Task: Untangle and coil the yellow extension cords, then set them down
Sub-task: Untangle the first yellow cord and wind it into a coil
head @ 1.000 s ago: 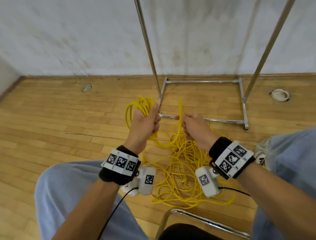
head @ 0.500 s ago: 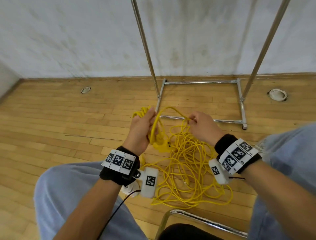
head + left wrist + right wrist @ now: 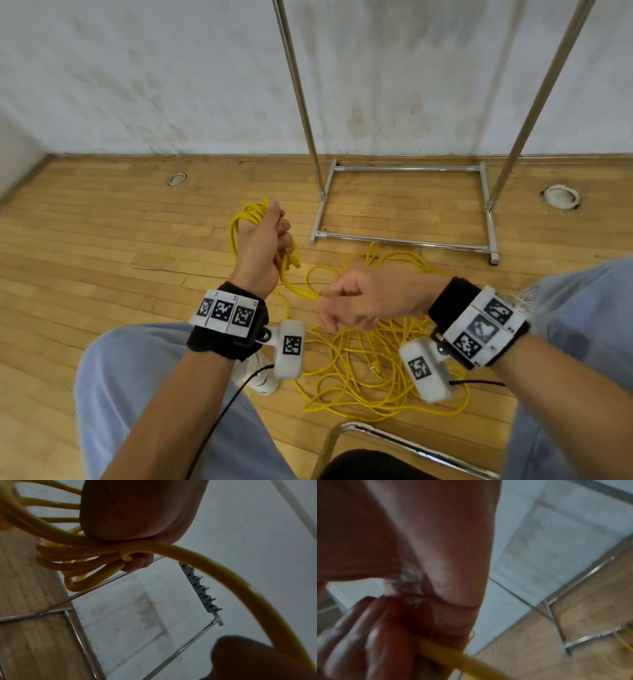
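A seated person's left hand (image 3: 265,246) grips a bundle of coiled loops (image 3: 251,214) of yellow extension cord, fingers wrapped tight. The right hand (image 3: 363,303) pinches one strand running from that bundle. The remaining tangled cord (image 3: 370,370) lies on the wooden floor (image 3: 102,240), between the knees.

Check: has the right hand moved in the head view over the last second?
Yes. The right hand has dropped toward the person, away from the rack's near floor bar, and now pinches the yellow cord low by the left wrist.
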